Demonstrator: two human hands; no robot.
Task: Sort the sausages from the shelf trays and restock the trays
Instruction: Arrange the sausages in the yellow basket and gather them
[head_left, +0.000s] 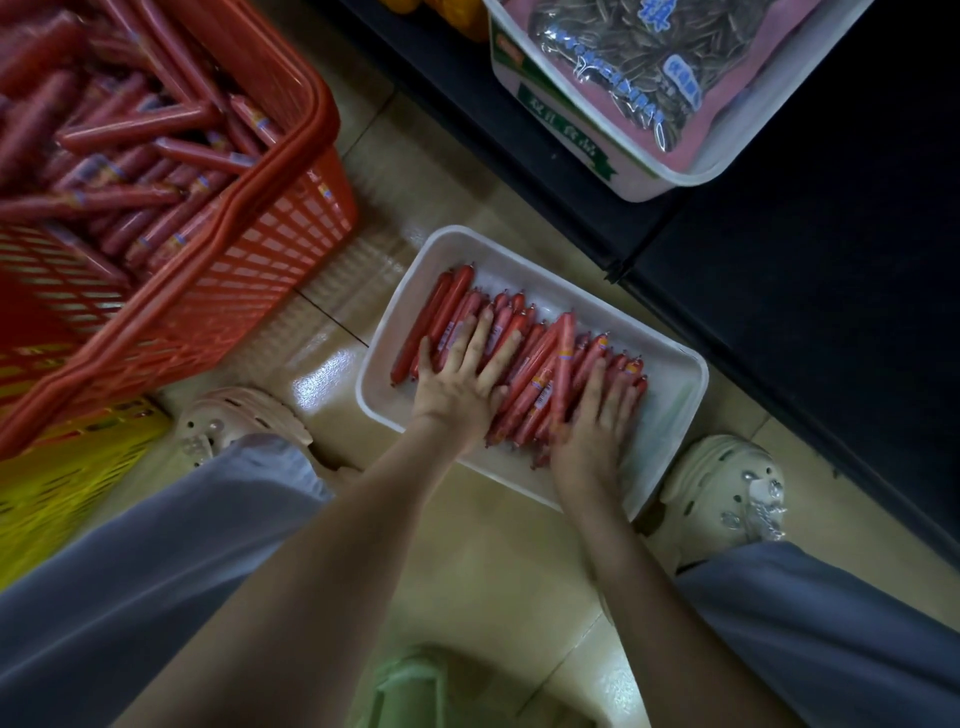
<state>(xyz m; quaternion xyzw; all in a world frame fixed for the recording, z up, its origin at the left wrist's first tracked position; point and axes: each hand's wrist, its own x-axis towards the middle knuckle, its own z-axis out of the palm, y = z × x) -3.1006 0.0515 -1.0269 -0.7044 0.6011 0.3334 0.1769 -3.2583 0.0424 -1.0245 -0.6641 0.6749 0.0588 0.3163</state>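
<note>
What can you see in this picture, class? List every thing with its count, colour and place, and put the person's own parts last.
floor tray: one, white, on the floor tiles
tray sausages: many, red, side by side in the floor tray
red basket: one, upper left
basket sausages: many, red, heaped in the red basket
yellow basket: one, lower left, against the red basket
shelf tray: one, white and pink, top right
seed bag: one, clear, in the shelf tray
shelf: one, dark, right
shoes: two, cream, either side of the floor tray
trouser legs: two, grey, bottom
left hand: flat on the tray sausages
right hand: flat on the tray sausages
</note>
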